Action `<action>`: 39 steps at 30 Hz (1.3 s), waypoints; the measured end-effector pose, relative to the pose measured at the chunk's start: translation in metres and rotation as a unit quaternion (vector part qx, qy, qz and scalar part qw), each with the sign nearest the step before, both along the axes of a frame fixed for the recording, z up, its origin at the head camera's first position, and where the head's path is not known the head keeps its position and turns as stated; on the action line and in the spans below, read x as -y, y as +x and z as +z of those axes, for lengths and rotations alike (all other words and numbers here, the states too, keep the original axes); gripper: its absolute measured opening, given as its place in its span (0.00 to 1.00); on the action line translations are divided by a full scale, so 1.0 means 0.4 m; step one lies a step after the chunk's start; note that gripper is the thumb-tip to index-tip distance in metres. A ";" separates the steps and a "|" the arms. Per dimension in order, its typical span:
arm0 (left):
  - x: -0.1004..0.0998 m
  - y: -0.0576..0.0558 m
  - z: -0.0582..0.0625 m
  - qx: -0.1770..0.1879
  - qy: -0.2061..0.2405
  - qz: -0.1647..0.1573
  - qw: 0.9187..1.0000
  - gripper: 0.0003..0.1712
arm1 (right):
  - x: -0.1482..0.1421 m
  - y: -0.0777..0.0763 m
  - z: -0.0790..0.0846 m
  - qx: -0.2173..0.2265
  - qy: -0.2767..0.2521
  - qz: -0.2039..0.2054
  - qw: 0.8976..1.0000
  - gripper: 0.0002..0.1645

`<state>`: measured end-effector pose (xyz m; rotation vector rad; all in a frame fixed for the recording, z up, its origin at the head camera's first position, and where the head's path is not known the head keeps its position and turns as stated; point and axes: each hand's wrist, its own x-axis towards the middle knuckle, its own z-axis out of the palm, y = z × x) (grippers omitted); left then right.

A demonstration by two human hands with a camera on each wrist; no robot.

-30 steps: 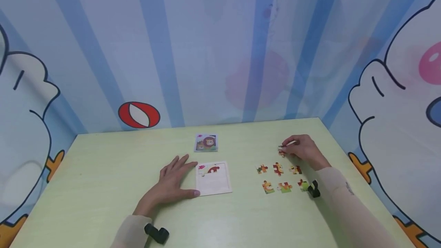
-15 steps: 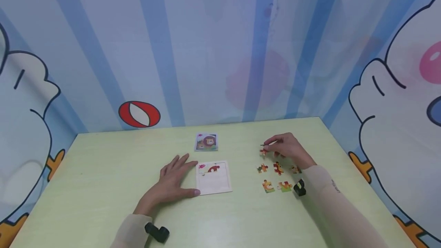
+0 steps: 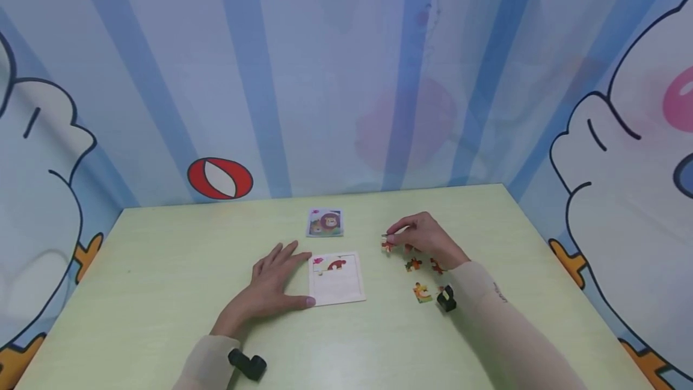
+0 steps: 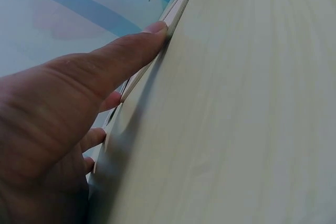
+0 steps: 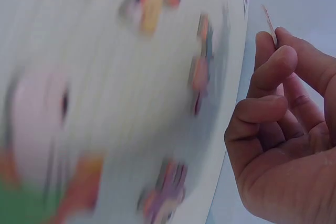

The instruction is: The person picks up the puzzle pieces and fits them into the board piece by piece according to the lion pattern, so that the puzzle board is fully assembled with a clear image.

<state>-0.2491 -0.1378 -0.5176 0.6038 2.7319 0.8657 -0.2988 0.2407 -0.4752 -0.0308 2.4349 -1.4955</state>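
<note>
In the head view my left hand (image 3: 267, 294) lies spread at the left edge of a white puzzle tray (image 3: 338, 289), its thumb and forefinger touching the rim. The left wrist view shows that thumb (image 4: 134, 48) pressing the edge. Joined pieces (image 3: 335, 265) with a pink shape and a brown curve fill the tray's upper left. My right hand (image 3: 430, 242) pinches a red-and-white jigsaw piece (image 3: 387, 246) between thumb and forefinger, lifted above the table right of the tray. Seen edge-on in the right wrist view, the held piece (image 5: 270, 23) is a thin sliver.
Several loose jigsaw pieces (image 3: 423, 292) lie under and beside the right forearm, some hidden by it. Behind the tray rests a lion picture card (image 3: 325, 223). A striped blue cloth (image 3: 325, 77) hangs along the table's back edge. Pieces nearest the right wrist camera are blurred.
My right hand has carried the pinched piece leftward from the far right, towards the tray. Its sleeve now covers some of the right-hand loose pieces. The left hand has stayed put.
</note>
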 end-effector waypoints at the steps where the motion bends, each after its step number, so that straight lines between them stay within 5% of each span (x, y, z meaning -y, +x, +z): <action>1: 0.000 0.000 0.001 0.001 0.000 0.000 1.000 0.55 | 0.009 0.000 -0.001 0.001 0.000 0.003 1.000 0.13; 18: 0.004 0.004 0.010 -0.002 0.002 0.000 1.000 0.55 | 0.135 -0.008 -0.011 0.004 -0.047 0.075 0.996 0.10; 39: 0.003 0.002 0.003 0.000 -0.001 0.000 1.000 0.55 | 0.217 0.003 -0.028 -0.013 0.055 0.063 0.996 0.04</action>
